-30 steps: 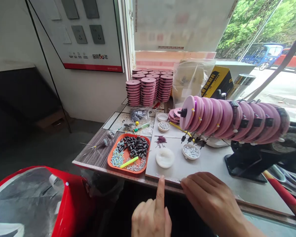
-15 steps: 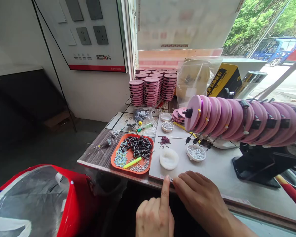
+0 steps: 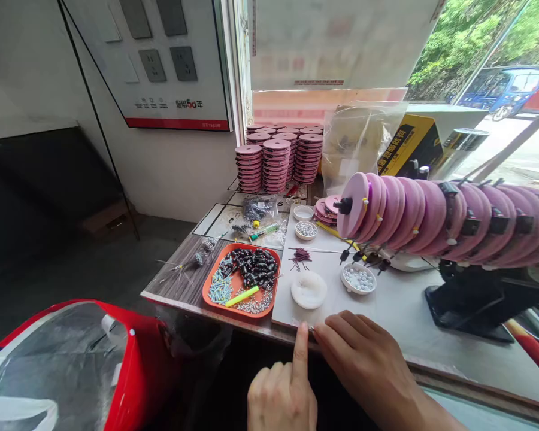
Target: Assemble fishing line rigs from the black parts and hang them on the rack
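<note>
My left hand (image 3: 282, 392) is at the table's front edge, its index finger stretched out to the edge and the other fingers curled in. Whatever the curled fingers may hold is hidden. Close on its right, my right hand (image 3: 362, 359) rests palm down over the edge, fingers bent and pressed together. A tiny dark bit shows at its fingertips, too small to name. Just beyond the left fingertip sits a round whitish dish (image 3: 309, 290). A small white bowl of pale beads (image 3: 358, 279) stands past my right hand.
An orange tray (image 3: 206, 293) holds black parts, pale blue pieces and a yellow stick. Pink discs (image 3: 399, 212) line a spindle on a black stand at right. Stacked pink spools (image 3: 276, 164) stand behind. A red-rimmed bag (image 3: 135, 371) is at lower left.
My right hand has moved left, so its fingertips are now close to my left index finger. The left hand keeps its pose. The camera view has shifted slightly.
</note>
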`<state>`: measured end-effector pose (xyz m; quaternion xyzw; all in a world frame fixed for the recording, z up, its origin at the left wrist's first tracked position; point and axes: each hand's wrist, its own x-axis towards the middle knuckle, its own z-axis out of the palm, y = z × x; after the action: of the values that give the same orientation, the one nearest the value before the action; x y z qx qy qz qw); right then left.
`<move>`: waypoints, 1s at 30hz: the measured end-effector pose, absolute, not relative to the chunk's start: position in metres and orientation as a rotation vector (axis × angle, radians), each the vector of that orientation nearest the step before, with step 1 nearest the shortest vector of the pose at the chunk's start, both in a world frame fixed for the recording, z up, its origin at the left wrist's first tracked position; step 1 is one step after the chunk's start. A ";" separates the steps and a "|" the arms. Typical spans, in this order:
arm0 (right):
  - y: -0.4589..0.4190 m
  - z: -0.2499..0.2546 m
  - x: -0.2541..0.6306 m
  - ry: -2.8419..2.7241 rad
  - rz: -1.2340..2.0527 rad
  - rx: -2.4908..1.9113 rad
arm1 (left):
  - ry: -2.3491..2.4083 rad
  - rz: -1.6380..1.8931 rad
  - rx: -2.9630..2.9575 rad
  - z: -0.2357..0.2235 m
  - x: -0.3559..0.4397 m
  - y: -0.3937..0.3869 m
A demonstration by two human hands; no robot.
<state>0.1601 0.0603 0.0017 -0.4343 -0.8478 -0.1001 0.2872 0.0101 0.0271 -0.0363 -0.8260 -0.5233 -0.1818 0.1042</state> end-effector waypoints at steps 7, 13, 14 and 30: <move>0.060 0.008 0.167 -2.314 -0.287 -1.124 | -1.380 -0.405 -2.447 -0.032 0.005 0.030; 0.051 0.015 0.193 -2.330 -0.357 -1.140 | -1.362 -0.359 -2.427 -0.029 0.005 0.030; 0.049 0.015 0.199 -2.328 -0.380 -1.146 | -1.364 -0.357 -2.428 -0.029 0.005 0.030; 0.040 0.020 0.258 -2.544 -0.459 -1.302 | -1.371 -0.326 -2.411 -0.021 0.008 0.036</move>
<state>0.2580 0.0397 0.0200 -0.4463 -0.8723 -0.1574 0.1231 0.0082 0.0355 -0.0206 -0.8502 -0.4836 -0.1148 0.1734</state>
